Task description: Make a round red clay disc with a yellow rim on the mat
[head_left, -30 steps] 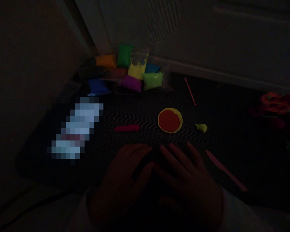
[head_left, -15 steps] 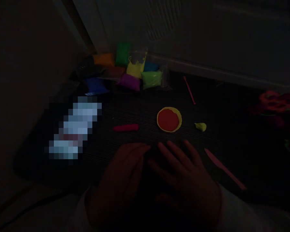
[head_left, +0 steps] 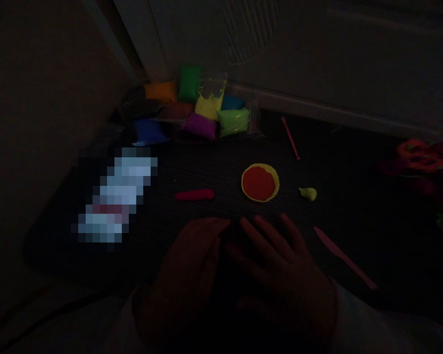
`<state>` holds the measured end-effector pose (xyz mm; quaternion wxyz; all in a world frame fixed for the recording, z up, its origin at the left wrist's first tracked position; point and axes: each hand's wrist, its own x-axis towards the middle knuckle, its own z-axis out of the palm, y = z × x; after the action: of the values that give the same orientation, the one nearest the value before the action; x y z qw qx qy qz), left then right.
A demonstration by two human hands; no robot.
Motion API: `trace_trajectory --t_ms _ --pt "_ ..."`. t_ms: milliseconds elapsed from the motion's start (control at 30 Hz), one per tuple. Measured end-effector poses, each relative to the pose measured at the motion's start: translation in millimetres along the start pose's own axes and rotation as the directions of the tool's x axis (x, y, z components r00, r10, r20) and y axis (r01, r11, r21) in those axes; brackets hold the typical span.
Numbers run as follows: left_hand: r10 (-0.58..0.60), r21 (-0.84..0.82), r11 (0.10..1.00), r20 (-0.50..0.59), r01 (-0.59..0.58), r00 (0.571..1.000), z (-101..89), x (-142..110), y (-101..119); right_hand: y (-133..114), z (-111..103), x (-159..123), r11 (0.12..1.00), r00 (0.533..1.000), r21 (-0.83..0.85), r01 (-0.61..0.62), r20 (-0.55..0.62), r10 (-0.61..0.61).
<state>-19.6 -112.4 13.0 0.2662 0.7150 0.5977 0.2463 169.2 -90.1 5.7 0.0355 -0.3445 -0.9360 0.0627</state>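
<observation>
Dim light barely reaches the dark tabletop (head_left: pixel 214 160), where a yellow-rimmed red disc (head_left: pixel 258 184) sits between a pink stick (head_left: pixel 194 195) on its left and a yellow lump (head_left: pixel 308 193) on its right. Nearer me than the disc, my left hand (head_left: pixel 188 260) has fingers together, my right hand (head_left: pixel 280 260) fingers spread; whether either grips anything underneath, I can't tell. It looks light, soft, probably best cupped loosely around its edge.

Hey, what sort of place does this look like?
Probably a dim corner of a home serving as a craft spot: a dark table holds bags of what looks like coloured clay, a pink knife and a red disc with a yellow rim.
</observation>
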Motion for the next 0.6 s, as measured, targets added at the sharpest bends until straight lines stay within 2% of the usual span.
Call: trace_trajectory --t_ms 100,233,367,467,500,600 --pt "-0.002 -0.003 1.000 0.000 0.002 1.000 -0.2 -0.5 0.0 -0.6 -0.1 1.1 0.995 0.994 -0.005 -0.104 -0.018 0.104" --pt "-0.006 -0.012 1.000 -0.005 0.006 1.000 0.1 -0.5 0.6 -1.2 0.1 1.8 1.000 1.000 -0.008 0.001 0.002 -0.001" --pt "-0.011 -0.016 1.000 -0.020 0.011 1.000 0.9 -1.2 0.9 -1.5 -0.1 1.6 0.995 0.995 -0.040 -0.093 -0.039 0.092" --pt "-0.017 -0.012 1.000 -0.021 0.016 1.000 0.9 -1.7 0.7 -1.9 0.4 1.3 0.999 1.000 -0.030 0.011 -0.014 -0.011" --pt "-0.022 -0.011 1.000 -0.019 0.022 1.000 0.9 -1.7 0.6 -1.6 0.8 1.3 0.999 1.000 -0.032 0.010 -0.010 -0.011" --pt "-0.026 -0.009 1.000 -0.018 0.026 1.000 0.9 -1.6 0.3 0.0 2.0 1.8 0.993 0.994 -0.057 -0.098 -0.047 0.096"
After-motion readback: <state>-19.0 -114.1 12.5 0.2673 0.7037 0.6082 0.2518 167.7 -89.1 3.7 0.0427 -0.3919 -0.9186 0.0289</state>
